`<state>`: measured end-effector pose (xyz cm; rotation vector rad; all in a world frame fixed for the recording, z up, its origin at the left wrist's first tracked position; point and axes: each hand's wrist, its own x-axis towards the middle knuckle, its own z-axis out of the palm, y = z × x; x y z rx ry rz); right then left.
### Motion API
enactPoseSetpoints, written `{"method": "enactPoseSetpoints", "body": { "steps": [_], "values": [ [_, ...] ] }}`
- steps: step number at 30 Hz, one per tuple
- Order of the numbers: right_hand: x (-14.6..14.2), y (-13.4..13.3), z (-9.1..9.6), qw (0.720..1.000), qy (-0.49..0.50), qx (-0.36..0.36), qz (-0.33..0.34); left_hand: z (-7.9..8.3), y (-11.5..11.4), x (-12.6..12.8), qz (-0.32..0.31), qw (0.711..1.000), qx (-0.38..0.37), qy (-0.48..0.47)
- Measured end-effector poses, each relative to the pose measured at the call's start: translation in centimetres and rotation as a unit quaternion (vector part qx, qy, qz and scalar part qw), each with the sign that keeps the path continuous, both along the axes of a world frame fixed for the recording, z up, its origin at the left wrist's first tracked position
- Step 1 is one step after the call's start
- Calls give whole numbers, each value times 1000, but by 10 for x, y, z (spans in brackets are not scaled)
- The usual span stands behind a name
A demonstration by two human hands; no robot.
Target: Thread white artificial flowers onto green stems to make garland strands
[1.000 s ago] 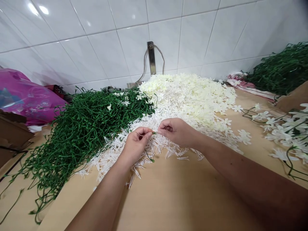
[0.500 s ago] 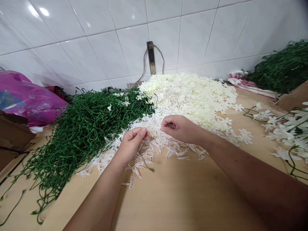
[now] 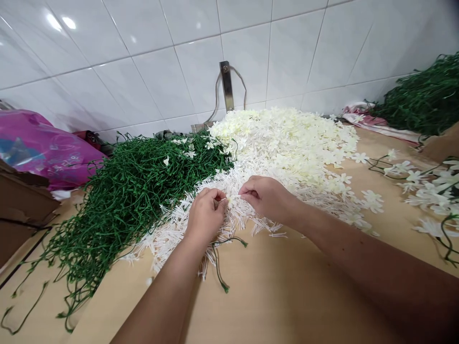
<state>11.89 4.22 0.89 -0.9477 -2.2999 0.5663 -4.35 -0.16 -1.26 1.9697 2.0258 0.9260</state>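
Pinching from both sides, the two hands meet fingertip to fingertip just above the tabletop (image 3: 272, 291). The left hand (image 3: 206, 216) is curled, its thumb and forefinger pressed together on the top end of a thin green stem (image 3: 217, 264). The stem hangs out below that hand and trails toward the person, its two loose ends lying on the bare wood. The right hand (image 3: 264, 197) is curled as well, its thumb and forefinger nipping a small white flower (image 3: 232, 198). The flower sits in the narrow gap between the two hands, touching the fingertips of both.

Directly under and beyond both hands lies a spread of white spiky pieces (image 3: 168, 234), which reaches out past the left hand's outer side. Farther out from the right hand is a broad pile of cream petals (image 3: 290, 143), running up to the tiled wall (image 3: 161, 57). A big heap of green stems (image 3: 132, 191) lies to the outer side of the left hand, close to the spiky pieces. Beyond that heap are a pink bag (image 3: 39, 148) and a cardboard box (image 3: 21, 205). Well off to the outer side of the right hand lie finished flower sprigs (image 3: 423, 191), with a second green heap (image 3: 426, 100) behind them.
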Motion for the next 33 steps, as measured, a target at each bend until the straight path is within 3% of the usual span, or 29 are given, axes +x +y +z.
{"method": "enactPoseSetpoints", "body": {
  "steps": [9, 22, 29, 33],
  "values": [
    [-7, -13, 1, 996, -5, 84, -41, -1, -1, 8, -21, 980, -18, -196],
    [-11, -15, -7, 993, -17, 106, -49, 5, -6, 17, -55, 961, -31, -269],
    [-10, -9, -11, 991, 124, 48, -29, 10, -7, 15, -61, 955, -18, -291],
    [-9, -3, -15, 976, 208, -70, 18, 13, -8, 14, -79, 940, -21, -331]
  ]
}}
